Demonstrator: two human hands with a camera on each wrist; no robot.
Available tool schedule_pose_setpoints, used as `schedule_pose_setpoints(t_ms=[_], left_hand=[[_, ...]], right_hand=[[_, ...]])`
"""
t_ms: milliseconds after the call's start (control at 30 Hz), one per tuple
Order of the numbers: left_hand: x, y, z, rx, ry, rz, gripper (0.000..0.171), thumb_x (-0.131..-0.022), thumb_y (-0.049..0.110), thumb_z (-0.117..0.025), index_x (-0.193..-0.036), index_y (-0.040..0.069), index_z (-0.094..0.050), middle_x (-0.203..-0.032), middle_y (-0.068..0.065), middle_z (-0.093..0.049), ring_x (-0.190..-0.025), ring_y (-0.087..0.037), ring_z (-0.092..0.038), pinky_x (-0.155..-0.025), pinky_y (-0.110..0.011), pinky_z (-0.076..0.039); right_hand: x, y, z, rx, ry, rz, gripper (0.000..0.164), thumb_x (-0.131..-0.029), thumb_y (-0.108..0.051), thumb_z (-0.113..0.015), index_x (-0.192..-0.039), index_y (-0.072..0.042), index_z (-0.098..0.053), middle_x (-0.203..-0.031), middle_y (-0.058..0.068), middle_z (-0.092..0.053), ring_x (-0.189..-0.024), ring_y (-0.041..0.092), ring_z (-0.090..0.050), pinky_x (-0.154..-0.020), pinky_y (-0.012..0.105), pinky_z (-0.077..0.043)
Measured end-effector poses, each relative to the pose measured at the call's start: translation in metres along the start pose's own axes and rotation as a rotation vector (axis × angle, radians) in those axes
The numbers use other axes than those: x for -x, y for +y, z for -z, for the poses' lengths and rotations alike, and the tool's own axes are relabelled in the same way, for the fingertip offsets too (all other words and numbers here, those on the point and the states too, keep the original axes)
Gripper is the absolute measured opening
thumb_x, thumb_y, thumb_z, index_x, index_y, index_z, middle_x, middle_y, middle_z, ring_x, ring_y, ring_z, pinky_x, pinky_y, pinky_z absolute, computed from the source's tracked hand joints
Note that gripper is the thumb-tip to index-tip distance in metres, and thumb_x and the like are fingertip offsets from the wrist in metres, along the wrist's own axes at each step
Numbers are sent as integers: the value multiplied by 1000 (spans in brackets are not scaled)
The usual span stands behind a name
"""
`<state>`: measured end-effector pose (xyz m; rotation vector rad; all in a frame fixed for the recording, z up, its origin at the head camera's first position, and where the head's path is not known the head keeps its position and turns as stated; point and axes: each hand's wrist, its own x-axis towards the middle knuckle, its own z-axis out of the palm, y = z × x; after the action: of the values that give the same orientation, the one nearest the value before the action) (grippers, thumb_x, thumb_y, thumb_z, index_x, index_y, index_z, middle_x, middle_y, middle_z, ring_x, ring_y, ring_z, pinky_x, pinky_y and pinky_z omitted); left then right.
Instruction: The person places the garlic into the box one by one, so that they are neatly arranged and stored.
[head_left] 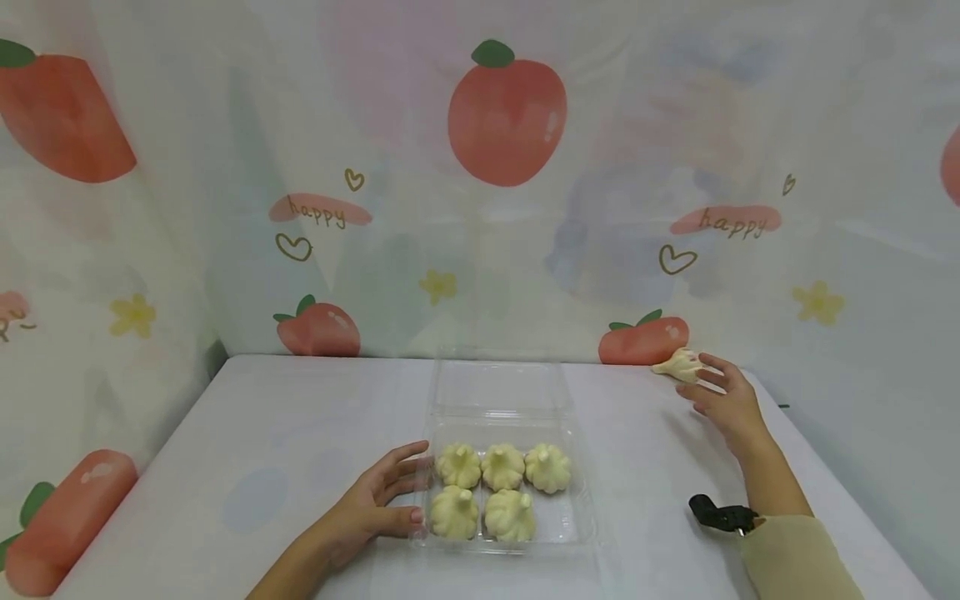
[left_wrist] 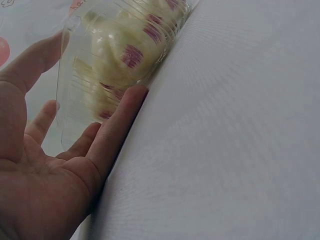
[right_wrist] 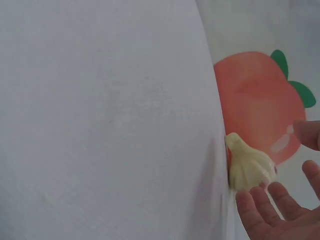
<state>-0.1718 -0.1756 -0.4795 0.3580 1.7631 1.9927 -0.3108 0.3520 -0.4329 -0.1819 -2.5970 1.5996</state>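
A clear plastic box (head_left: 558, 518) stands on the table with its lid (head_left: 498, 387) folded back. Several pale garlic bulbs (head_left: 503, 467) sit in it, a row of three behind a row of two, and the front right spot holds none. My left hand (head_left: 367, 508) rests against the box's left side, fingers extended; the left wrist view shows purple-marked garlic (left_wrist: 132, 55) through the plastic. At the table's far right, a loose garlic bulb (right_wrist: 250, 167) lies on its side. My right hand (head_left: 727, 404) is beside it, fingers spread, fingertips (right_wrist: 257, 192) close to its base; contact is unclear.
White cloth covers the table (head_left: 322, 408). A printed curtain (head_left: 510, 250) with fruit and flower patterns rises along the back edge and sides. A black device (head_left: 720, 514) is strapped at my right wrist, by a beige sleeve (head_left: 798, 554).
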Motion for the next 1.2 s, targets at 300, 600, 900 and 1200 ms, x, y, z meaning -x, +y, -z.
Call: schedule_pose_setpoints(t_ms=[300,600,900,1200], left_hand=[[2,1,-1,13,14,12,84,-90,7,-72,-158,22,-26,-161,-16,-26,-143,-34,-34,-91,-46,-55],[1,2,-1,12,12,8,82,-91,8,-71,-158,23,-26,-161,-16,-26,-142,-34,-35,-91,-47,-55],[2,1,-1,13,1,3,82,-91,8,-71,-158,23,-26,-161,-16,-26,-141,-33,-35,-89,-46,-56],[2,2,0,13,-1,1,82,-91,9,-71,-158,23,-26,-161,-16,-26,-142,-33,-35,-89,-46,-56]], right_hand=[[-25,8,1,28,57,-100,87,-95,-28,-67,-160,-13,-13,-161,31,-12,-139,50,-33,-107,59,-39],[-42,10,0,242,28,-103,90,-93,-25,-67,-161,-11,-9,-160,34,-10,-143,57,-15,-108,70,-28],[-57,14,-2,340,-6,-14,91,-90,-20,-68,-160,-8,-11,-158,35,-18,-139,60,-20,-104,73,-28],[-66,20,-4,457,-64,99,87,-87,-22,-70,-159,-10,-22,-147,40,-34,-127,58,-36,-98,69,-33]])
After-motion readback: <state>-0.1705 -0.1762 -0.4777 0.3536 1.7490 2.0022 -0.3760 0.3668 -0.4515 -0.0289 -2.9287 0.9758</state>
